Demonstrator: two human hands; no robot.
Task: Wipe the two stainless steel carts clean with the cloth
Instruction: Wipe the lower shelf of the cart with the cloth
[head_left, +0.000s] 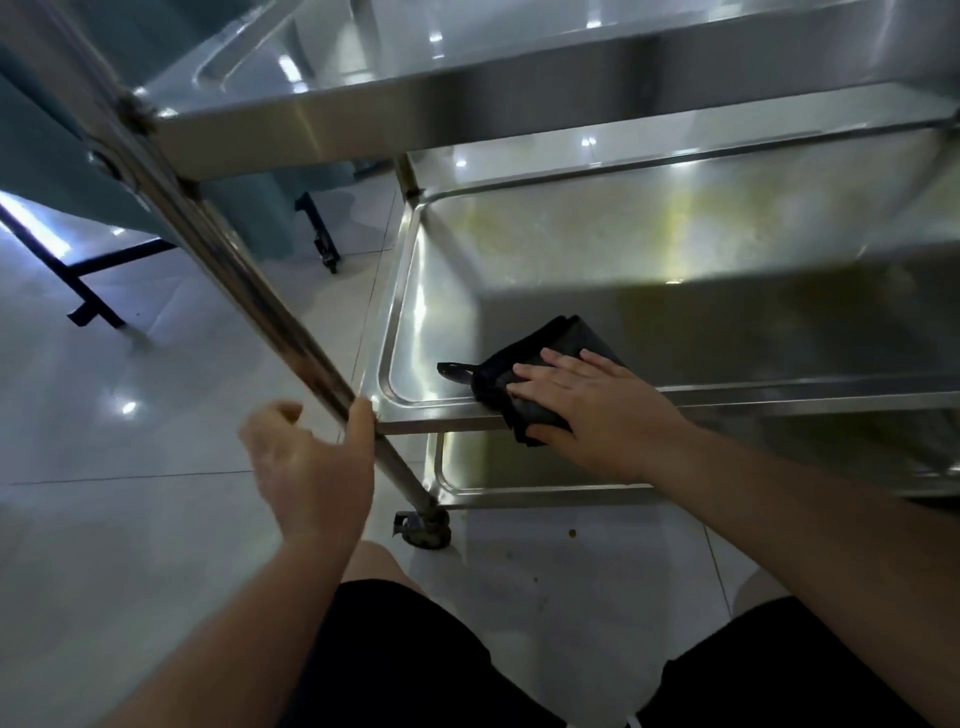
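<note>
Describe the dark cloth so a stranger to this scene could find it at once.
Start at the stainless steel cart filling the upper right, and drop to its middle tray shelf. At that shelf's near left corner lies a folded black cloth, draped over the front rim under the flat right hand. It is the only dark, soft thing on the shiny metal, with a small loop at its left end.

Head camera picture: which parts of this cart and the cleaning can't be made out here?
- Second cart: not identifiable; the one cart fills the view.
- Bottom shelf: mostly hidden by the middle shelf and right hand.
- Cloth: partly covered by that hand.
- Wheels: only one wheel shows.
- Left hand: its grip on the post is only partly visible.
</note>
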